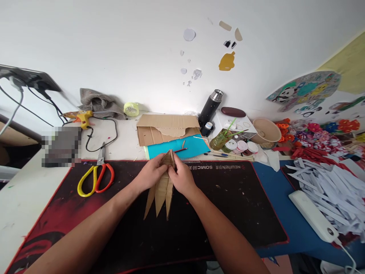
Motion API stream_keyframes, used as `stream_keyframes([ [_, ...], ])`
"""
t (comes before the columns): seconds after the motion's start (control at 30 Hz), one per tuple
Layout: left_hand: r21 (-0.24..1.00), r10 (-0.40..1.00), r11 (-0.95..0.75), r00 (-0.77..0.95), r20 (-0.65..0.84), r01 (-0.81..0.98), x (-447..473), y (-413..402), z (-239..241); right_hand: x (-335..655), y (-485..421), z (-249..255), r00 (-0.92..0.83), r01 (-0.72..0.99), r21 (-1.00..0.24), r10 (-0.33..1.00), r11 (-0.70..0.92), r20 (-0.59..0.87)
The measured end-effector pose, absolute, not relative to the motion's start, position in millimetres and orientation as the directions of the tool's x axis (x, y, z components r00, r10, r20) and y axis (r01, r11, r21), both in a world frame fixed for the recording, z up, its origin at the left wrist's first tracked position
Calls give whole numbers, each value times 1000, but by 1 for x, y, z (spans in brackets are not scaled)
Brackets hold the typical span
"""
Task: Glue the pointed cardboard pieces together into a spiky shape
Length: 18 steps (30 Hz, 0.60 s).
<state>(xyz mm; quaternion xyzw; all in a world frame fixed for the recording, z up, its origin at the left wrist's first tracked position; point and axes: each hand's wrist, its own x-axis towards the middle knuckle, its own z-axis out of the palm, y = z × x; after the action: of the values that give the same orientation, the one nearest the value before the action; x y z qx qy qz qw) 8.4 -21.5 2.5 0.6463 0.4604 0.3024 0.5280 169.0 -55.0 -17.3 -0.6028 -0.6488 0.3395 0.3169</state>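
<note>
Both hands hold a brown cardboard piece (162,192) cut into several long pointed strips that fan down toward me over the black desk mat (228,198). My left hand (151,174) pinches the upper left of the piece, fingers closed on it. My right hand (181,177) grips the upper right, fingers pressed against the folded top. The strip tips hang free just above the mat.
Yellow and orange scissors (95,179) lie on the mat's left. Behind are flat cardboard (167,127), a teal sheet (191,148), a black flask (210,106), paint pots (242,145), a glue gun (82,118). White paper strips (333,186) and a white power bank (310,215) lie on the right.
</note>
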Motion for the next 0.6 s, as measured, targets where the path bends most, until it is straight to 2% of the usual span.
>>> stream_keyframes([
  [0.2,962,914,-45,400,-69,268,8,-23,-1,169,-54,-16,-82,568,-822,997,38,-10],
  [0.43,949,926,29,349,-144,315,5,-23,-4,169,-55,-16,-66,565,-824,998,40,3],
  [0.6,961,924,128,322,-206,246,4,-22,5,172,-53,-17,-16,376,-926,1000,18,13],
])
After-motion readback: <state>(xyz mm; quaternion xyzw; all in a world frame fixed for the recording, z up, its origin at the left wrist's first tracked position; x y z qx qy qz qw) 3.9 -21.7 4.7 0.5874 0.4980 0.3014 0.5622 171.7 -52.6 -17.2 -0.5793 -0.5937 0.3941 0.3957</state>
